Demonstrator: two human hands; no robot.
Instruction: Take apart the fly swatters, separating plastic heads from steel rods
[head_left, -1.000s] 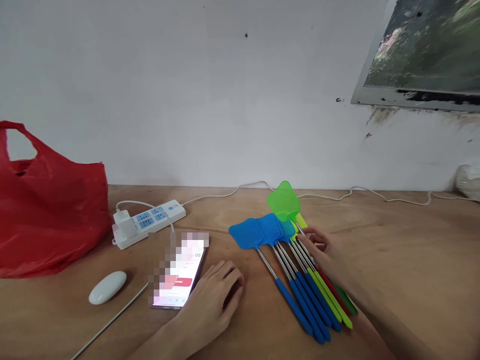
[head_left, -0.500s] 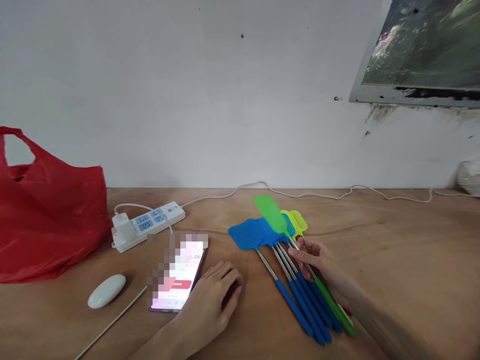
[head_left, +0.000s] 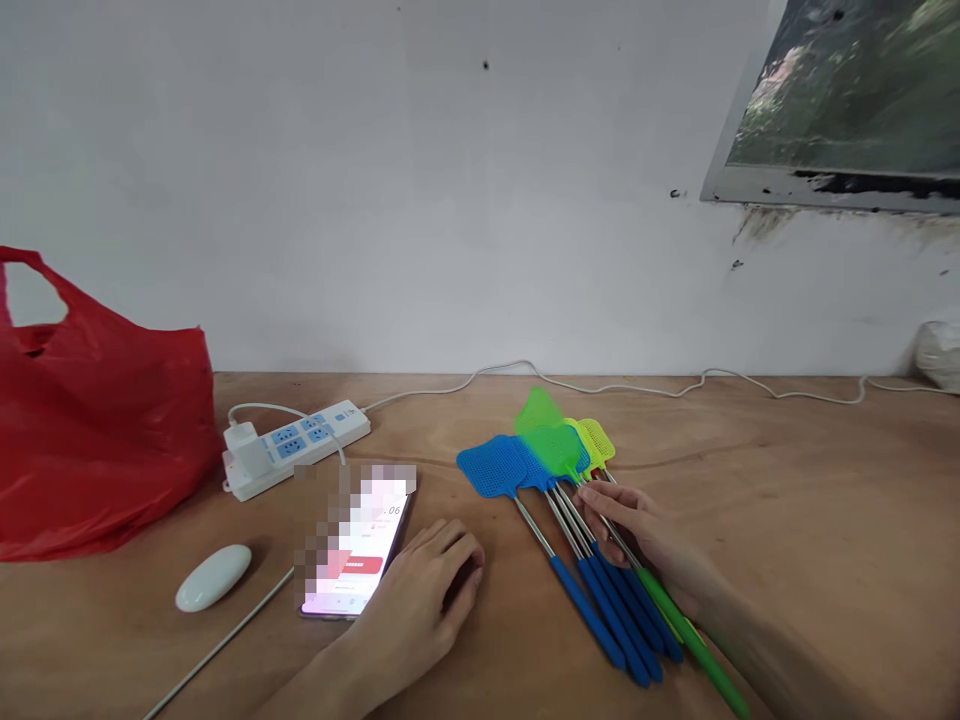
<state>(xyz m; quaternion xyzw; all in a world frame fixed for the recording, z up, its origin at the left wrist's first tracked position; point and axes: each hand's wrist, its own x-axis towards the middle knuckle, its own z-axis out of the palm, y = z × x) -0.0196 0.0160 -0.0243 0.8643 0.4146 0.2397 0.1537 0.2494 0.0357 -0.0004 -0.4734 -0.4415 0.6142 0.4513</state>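
Note:
My right hand (head_left: 626, 520) pinches the metal shaft of a green fly swatter (head_left: 553, 450) between thumb and fingers. Its mesh head lies above the others and its green handle (head_left: 690, 632) slants down to the lower right. Beneath it are several blue fly swatters (head_left: 493, 468) with metal shafts and blue handles, fanned out on the table. Yellow fly swatters (head_left: 598, 442) show behind them, partly covered by my hand. My left hand (head_left: 424, 595) rests on the table with loosely bent fingers, thumb apart, holding nothing, beside the lit phone (head_left: 364, 560).
A white power strip (head_left: 349, 425) with a plug in it stands at the left, its cord running along the wall. A red plastic bag (head_left: 112, 430) and a white oval object (head_left: 214, 578) lie further left. The wooden table (head_left: 810, 520) meets a pale wall.
The green fly swatter has turned in my right hand, so its head shows wider. Its handle end has shifted down and to the right. My left hand stays in place.

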